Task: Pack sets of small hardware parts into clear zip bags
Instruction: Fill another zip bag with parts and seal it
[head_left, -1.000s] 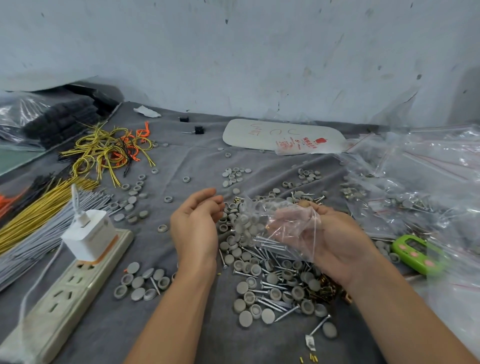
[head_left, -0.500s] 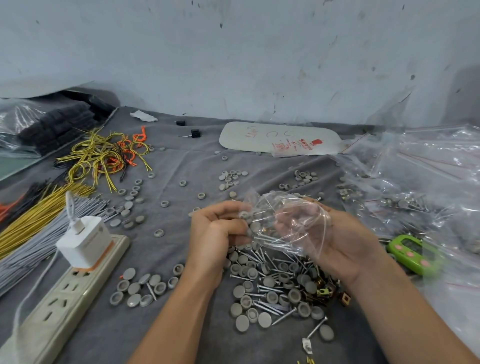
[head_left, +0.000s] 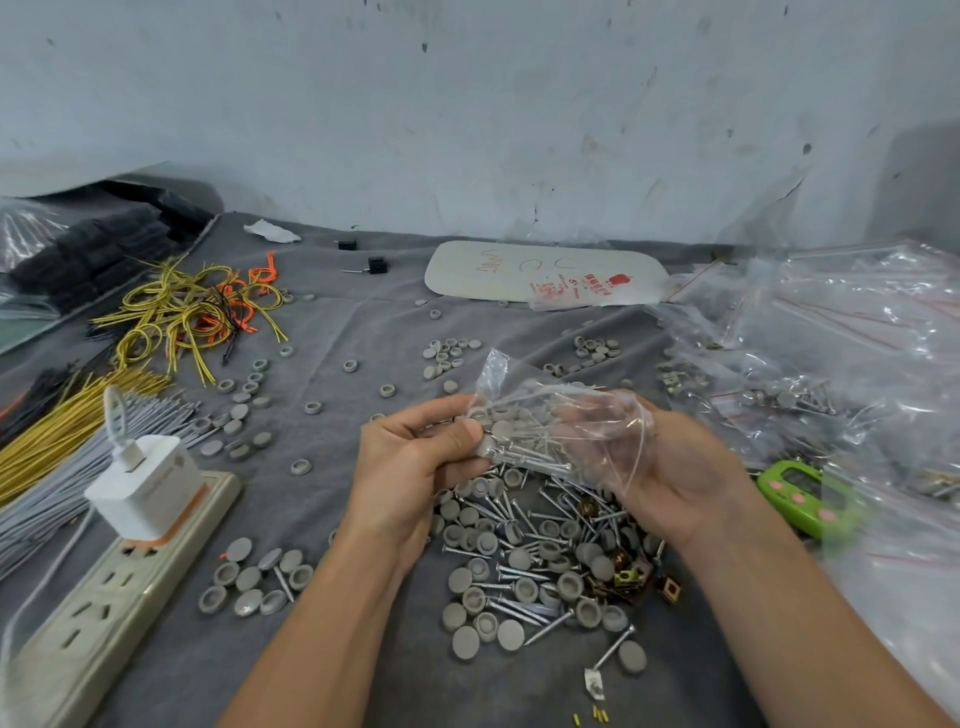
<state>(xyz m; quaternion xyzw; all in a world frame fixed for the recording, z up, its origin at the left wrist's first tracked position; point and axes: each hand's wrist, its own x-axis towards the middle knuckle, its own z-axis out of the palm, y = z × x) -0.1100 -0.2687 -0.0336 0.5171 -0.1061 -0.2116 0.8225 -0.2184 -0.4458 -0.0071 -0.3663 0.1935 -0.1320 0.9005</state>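
Your left hand (head_left: 415, 457), which hung open and apart from the clear zip bag (head_left: 561, 421) a second ago, now pinches its near edge with thumb and fingers. Screws and grey caps now show through the bag, which your right hand (head_left: 675, 478) cradles higher above the pile.

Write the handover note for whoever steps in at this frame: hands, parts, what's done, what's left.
Left hand: pinching screws and grey caps at the mouth of the bag.
Right hand: under the bag, holding it up.
Bag: above the pile; screws and caps already inside; not sealed.
Pile: loose screws, caps and brass clips on the cloth, below the hands.
Filled bags: heaped at right.
Left: finish this set, zip the bag, add it to the heap, start another.
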